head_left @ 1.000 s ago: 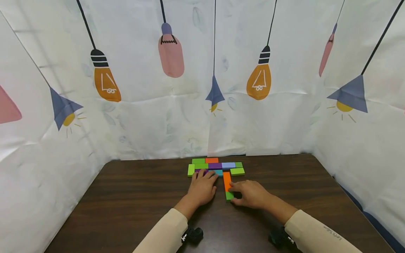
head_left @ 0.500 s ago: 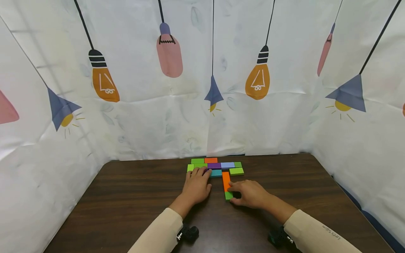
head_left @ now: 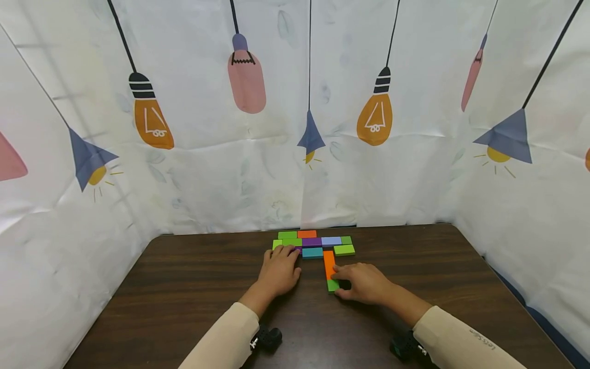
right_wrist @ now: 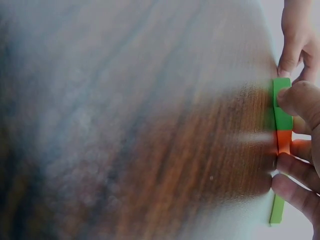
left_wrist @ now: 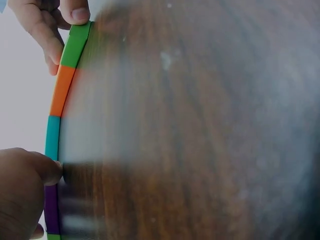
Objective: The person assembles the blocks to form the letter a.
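Observation:
In the head view, coloured blocks lie end to end and side by side at the table's far edge. My left hand (head_left: 278,269) rests on the near row, its fingers spread over a purple block (left_wrist: 51,211). Its thumb touches near where that meets a teal block (head_left: 312,253). My right hand (head_left: 365,283) holds a green block (head_left: 333,286), the thumb at its near end. The right fingers lie along the side of an orange block (head_left: 329,265) that meets the green one. The left fingers partly hide the purple block.
Behind lie more blocks, among them a violet block (head_left: 311,241), a lavender block (head_left: 331,241) and a red-orange block (head_left: 307,234). A light green block (head_left: 344,250) sits right of the orange one. A printed cloth (head_left: 258,179) hangs around the dark wooden table (head_left: 193,287).
My left hand has slid left along the near row, uncovering the teal block. My right hand and the blocks stay in place.

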Tool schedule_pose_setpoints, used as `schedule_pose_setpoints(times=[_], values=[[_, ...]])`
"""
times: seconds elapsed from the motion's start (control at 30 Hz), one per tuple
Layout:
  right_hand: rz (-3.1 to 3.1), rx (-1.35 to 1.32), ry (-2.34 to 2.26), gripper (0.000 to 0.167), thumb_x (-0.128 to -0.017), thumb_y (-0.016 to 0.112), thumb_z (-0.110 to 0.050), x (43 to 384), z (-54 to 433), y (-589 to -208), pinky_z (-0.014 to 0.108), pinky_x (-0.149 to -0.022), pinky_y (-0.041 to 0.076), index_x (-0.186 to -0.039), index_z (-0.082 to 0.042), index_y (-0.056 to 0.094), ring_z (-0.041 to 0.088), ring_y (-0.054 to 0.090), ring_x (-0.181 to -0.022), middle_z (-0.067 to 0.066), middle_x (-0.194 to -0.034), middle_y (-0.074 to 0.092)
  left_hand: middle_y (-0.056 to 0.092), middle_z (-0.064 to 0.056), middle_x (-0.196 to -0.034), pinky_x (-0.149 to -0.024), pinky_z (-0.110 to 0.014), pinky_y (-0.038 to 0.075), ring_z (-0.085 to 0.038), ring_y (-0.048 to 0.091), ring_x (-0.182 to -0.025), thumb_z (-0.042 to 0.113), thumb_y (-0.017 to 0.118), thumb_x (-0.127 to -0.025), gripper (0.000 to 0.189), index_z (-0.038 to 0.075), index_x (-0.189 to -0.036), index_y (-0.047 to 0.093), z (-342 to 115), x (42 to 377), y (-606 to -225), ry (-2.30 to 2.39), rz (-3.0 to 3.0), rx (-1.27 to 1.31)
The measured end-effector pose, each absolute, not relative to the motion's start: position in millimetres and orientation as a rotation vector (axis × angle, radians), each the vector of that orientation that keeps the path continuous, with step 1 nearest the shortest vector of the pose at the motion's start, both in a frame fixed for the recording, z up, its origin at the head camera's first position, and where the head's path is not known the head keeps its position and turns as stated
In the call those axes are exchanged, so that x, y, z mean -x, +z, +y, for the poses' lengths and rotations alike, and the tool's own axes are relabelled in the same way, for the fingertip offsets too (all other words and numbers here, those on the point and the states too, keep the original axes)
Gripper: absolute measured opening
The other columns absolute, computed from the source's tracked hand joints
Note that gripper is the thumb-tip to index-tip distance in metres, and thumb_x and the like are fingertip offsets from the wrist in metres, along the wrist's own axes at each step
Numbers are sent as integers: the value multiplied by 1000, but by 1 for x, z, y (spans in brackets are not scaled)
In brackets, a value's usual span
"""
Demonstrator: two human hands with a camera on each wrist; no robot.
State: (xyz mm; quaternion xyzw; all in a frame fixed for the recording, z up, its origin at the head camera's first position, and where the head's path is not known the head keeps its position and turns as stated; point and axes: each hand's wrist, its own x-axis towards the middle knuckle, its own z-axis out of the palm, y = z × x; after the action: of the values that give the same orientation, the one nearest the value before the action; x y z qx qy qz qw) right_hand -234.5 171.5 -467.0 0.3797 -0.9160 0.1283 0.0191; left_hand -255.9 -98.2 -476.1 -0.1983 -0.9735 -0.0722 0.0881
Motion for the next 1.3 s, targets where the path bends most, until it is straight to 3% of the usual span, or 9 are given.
schedule_pose_setpoints(times=[1.0,1.3], values=[[-2834,-1179,397,38,-93,76,-34,235,172,-467,46,-87,58,-125,-14,76,23,68,-114,5,-134,66,49,-10,-152,-108,-60,31,-37,40,-139,35,63,-101,55,9,-148,55,-99,261,-475,-255,-2962,625],[-2866,-1161,379,40,-94,74,-38,237,172,-467,45,-86,58,-127,-16,75,22,67,-116,3,-135,65,48,-12,-152,-108,-61,31,-37,40,-139,33,68,-98,60,10,-151,51,-108,262,-476,-332,-2928,631]])
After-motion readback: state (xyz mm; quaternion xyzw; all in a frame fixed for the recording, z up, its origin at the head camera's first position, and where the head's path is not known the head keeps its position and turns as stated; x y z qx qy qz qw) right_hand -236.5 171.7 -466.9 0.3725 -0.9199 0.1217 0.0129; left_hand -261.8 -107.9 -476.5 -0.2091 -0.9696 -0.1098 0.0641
